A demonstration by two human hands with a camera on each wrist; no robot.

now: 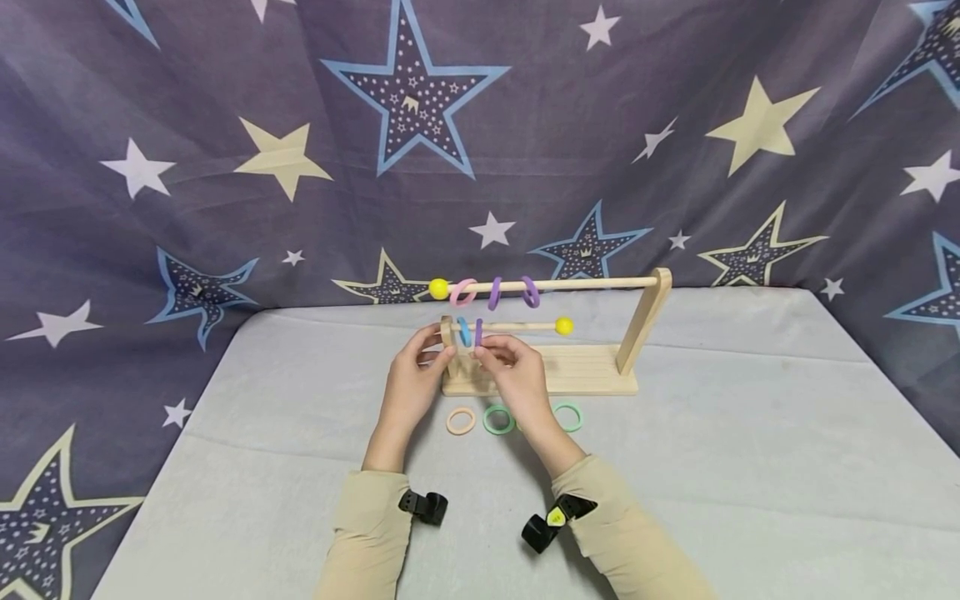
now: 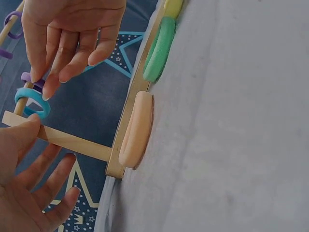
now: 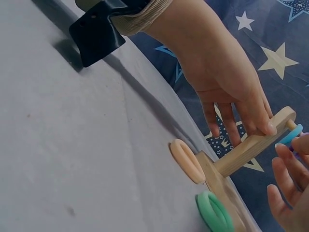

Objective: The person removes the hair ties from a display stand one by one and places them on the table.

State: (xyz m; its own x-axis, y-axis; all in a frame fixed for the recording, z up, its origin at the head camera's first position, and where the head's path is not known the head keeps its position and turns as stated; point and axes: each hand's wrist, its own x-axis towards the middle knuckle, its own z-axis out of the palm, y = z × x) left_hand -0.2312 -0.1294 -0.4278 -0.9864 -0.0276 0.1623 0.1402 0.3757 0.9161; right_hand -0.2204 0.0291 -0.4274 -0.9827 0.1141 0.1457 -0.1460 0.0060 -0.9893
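My left hand (image 1: 411, 385) pinches the short upright post (image 2: 72, 142) of a wooden ring rack (image 1: 588, 372), thumb on one side and fingers on the other. Between the thumb and fingers of my right hand (image 1: 527, 385) is a purple ring (image 1: 478, 332), threaded on the lower rod (image 1: 521, 327). Beside it, closer to the post, a light blue ring (image 2: 32, 102) hangs on the same rod. That rod ends in a yellow ball (image 1: 564, 326) at the right. In the right wrist view, my right hand (image 3: 292, 188) partly hides the purple ring.
On the upper rod (image 1: 592, 284) hang a pink ring (image 1: 462, 292) and two purple rings (image 1: 531, 292). A peach ring (image 1: 461, 421), two green rings (image 1: 567, 417) and a partly hidden yellow ring (image 2: 173, 7) lie before the base. A tall post (image 1: 645, 323) stands right.
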